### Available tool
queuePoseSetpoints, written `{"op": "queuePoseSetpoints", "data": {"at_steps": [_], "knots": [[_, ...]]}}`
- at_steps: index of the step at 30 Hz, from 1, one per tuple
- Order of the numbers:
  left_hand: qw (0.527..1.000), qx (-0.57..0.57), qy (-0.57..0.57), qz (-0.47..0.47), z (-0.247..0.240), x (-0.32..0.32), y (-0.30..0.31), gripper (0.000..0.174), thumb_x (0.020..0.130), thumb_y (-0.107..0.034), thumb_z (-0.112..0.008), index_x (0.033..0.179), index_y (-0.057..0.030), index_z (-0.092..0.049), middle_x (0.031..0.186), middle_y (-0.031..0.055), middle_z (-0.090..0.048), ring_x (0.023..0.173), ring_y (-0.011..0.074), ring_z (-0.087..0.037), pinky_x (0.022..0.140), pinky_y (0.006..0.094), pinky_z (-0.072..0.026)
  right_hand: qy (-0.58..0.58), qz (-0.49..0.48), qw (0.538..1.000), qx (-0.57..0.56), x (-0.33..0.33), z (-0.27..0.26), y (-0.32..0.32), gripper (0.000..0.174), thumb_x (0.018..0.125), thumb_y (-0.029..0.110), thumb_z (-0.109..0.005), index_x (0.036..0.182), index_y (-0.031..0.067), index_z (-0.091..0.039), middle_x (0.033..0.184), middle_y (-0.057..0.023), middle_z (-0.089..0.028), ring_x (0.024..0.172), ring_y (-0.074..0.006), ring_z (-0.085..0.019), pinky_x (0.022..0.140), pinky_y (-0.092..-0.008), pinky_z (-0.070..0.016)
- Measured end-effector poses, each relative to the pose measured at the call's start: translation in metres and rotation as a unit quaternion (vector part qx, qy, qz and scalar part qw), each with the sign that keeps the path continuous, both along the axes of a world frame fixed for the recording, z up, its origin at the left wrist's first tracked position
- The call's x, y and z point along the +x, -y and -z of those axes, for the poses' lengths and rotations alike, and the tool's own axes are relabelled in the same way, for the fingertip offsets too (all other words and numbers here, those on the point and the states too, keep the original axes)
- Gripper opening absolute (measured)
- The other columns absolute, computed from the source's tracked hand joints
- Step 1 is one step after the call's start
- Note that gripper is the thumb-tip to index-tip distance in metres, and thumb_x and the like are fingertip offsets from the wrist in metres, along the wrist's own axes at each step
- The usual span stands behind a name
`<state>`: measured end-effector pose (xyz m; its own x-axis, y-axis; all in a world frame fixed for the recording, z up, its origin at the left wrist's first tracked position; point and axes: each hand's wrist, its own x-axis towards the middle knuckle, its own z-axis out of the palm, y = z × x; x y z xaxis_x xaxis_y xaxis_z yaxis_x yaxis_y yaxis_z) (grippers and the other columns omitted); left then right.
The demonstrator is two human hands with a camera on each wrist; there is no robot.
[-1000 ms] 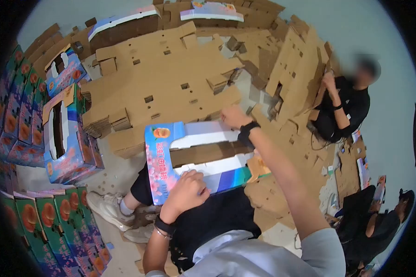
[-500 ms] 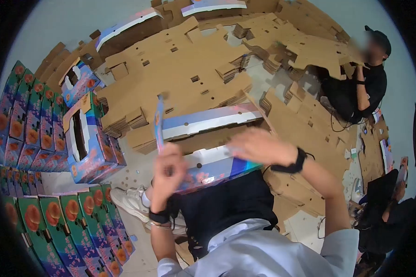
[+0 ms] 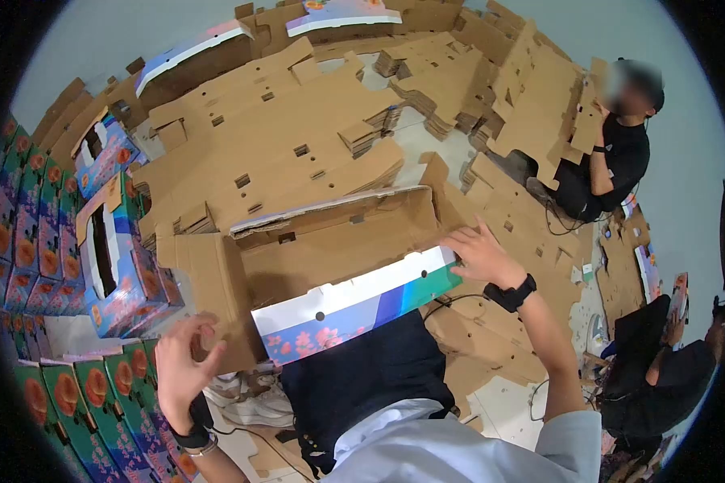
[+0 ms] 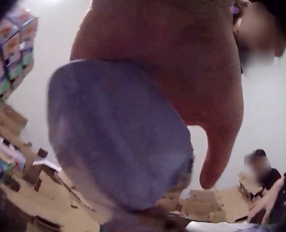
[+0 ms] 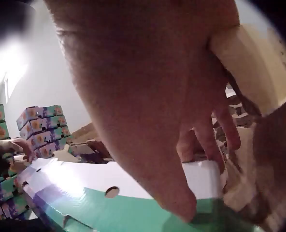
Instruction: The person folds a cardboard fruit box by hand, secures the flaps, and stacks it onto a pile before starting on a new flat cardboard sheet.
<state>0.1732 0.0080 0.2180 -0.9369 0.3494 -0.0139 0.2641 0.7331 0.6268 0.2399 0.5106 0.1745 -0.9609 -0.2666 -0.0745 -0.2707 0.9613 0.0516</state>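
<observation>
An open-topped cardboard box (image 3: 354, 302) lies across the person's lap in the head view, its brown inside visible and its near wall white, blue, purple and green with blossoms. At its left end a brown flap (image 3: 209, 282) leans outward. Beside that flap the left hand (image 3: 187, 362) is held with fingers loosely bent and nothing seen in it. The right hand (image 3: 487, 256) grips the near right corner; in the right wrist view its thumb lies on the green face and its fingers pass over the white edge (image 5: 133, 179). A blurred blue-grey shape (image 4: 119, 135) covers much of the left wrist view.
Flattened cardboard sheets (image 3: 274, 129) lie stacked beyond the box. Finished-looking printed boxes (image 3: 125, 258) stand at left, with rows of peach-printed boxes (image 3: 97, 394) nearer. A seated person in black (image 3: 620, 161) holds cardboard at right; other people (image 3: 660, 378) sit lower right.
The box's end panels have swung outward, exposing its inside. The left hand has moved off the box toward the lower left, and the right hand has moved to the near right corner.
</observation>
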Motion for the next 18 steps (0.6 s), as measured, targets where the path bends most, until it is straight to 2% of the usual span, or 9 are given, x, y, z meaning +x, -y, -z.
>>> {"op": "queuePoseSetpoints", "data": {"at_steps": [1, 2, 6, 8, 11, 13, 15, 16, 18], "knots": [[0.993, -0.095, -0.061, 0.023, -0.010, 0.000, -0.014, 0.033, 0.070, -0.018, -0.074, 0.098, -0.0035, -0.063, 0.080, 0.0085, -0.062, 0.069, 0.0251, -0.058, 0.063, 0.0379, -0.0456, 0.058, 0.033, 0.997, -0.032, -0.002, -0.002, -0.002, 0.037, 0.078, 0.023, -0.070, 0.112, 0.0103, -0.060, 0.105, -0.0072, -0.060, 0.107, -0.0258, -0.056, 0.096, -0.0457, -0.0389], [0.988, -0.149, 0.002, 0.024, -0.025, 0.001, -0.027, 0.053, 0.067, -0.022, -0.077, 0.115, -0.0056, -0.058, 0.091, 0.0100, -0.063, 0.083, 0.0311, -0.061, 0.080, 0.0444, -0.0472, 0.116, 0.065, 0.989, -0.065, -0.003, -0.005, -0.003, 0.035, 0.076, 0.020, -0.071, 0.108, 0.0106, -0.060, 0.104, -0.0059, -0.059, 0.111, -0.0257, -0.054, 0.098, -0.0468, -0.0385], [0.965, -0.221, -0.143, -0.002, -0.030, 0.021, -0.073, 0.061, 0.068, -0.025, -0.077, 0.122, -0.0051, -0.055, 0.103, 0.0140, -0.062, 0.098, 0.0317, -0.059, 0.099, 0.0463, -0.0396, 0.033, -0.013, 0.991, -0.133, 0.004, -0.035, 0.004, 0.029, 0.076, 0.024, -0.072, 0.093, 0.0083, -0.055, 0.100, -0.0061, -0.057, 0.110, -0.0277, -0.052, 0.102, -0.0444, -0.0363], [0.946, -0.255, -0.196, 0.032, -0.024, 0.033, -0.087, 0.070, 0.067, -0.033, -0.079, 0.126, -0.0048, -0.052, 0.114, 0.0186, -0.059, 0.112, 0.0331, -0.054, 0.111, 0.0486, -0.0279, 0.118, 0.022, 0.983, -0.139, 0.017, -0.060, 0.011, 0.026, 0.077, 0.025, -0.070, 0.088, 0.0087, -0.052, 0.097, -0.0066, -0.055, 0.108, -0.0277, -0.052, 0.105, -0.0446, -0.0353], [0.953, -0.245, -0.143, 0.111, -0.034, 0.041, -0.101, 0.070, 0.067, -0.035, -0.079, 0.126, -0.0050, -0.055, 0.123, 0.0207, -0.056, 0.117, 0.0333, -0.050, 0.113, 0.0491, -0.0229, 0.070, -0.071, 0.994, 0.037, 0.045, -0.062, 0.021, 0.019, 0.080, 0.019, -0.061, 0.094, 0.0092, -0.054, 0.099, -0.0073, -0.056, 0.106, -0.0262, -0.051, 0.109, -0.0409, -0.0345], [0.938, -0.278, -0.121, 0.168, -0.031, 0.049, -0.105, 0.063, 0.071, -0.037, -0.075, 0.122, -0.0034, -0.057, 0.124, 0.0184, -0.054, 0.118, 0.0328, -0.049, 0.111, 0.0496, -0.0247, 0.089, -0.081, 0.991, 0.064, 0.065, -0.058, 0.026, 0.016, 0.082, 0.018, -0.056, 0.096, 0.0104, -0.054, 0.101, -0.0073, -0.056, 0.112, -0.0246, -0.050, 0.110, -0.0397, -0.0335], [0.859, -0.386, -0.112, 0.316, -0.015, 0.069, -0.103, 0.048, 0.078, -0.029, -0.068, 0.119, -0.0046, -0.060, 0.121, 0.0181, -0.055, 0.116, 0.0308, -0.050, 0.109, 0.0482, -0.0265, 0.088, -0.153, 0.978, 0.109, 0.088, -0.041, 0.019, 0.021, 0.081, 0.018, -0.055, 0.101, 0.0130, -0.056, 0.111, -0.0073, -0.056, 0.120, -0.0227, -0.047, 0.110, -0.0391, -0.0328], [0.859, -0.387, -0.113, 0.317, -0.007, 0.077, -0.099, 0.048, 0.078, -0.029, -0.068, 0.119, -0.0046, -0.060, 0.121, 0.0181, -0.055, 0.116, 0.0308, -0.050, 0.109, 0.0482, -0.0265, 0.088, -0.152, 0.978, 0.108, 0.099, -0.033, 0.019, 0.021, 0.081, 0.018, -0.055, 0.101, 0.0130, -0.056, 0.111, -0.0073, -0.056, 0.120, -0.0227, -0.047, 0.110, -0.0391, -0.0328], [0.849, -0.367, -0.112, 0.362, 0.007, 0.087, -0.092, 0.030, 0.078, -0.016, -0.060, 0.104, -0.0054, -0.068, 0.100, 0.0131, -0.065, 0.100, 0.0247, -0.062, 0.094, 0.0406, -0.0421, 0.100, -0.178, 0.969, 0.139, 0.112, -0.018, 0.016, 0.028, 0.081, 0.019, -0.053, 0.108, 0.0166, -0.057, 0.123, -0.0064, -0.054, 0.127, -0.0216, -0.043, 0.110, -0.0364, -0.0325]]}}
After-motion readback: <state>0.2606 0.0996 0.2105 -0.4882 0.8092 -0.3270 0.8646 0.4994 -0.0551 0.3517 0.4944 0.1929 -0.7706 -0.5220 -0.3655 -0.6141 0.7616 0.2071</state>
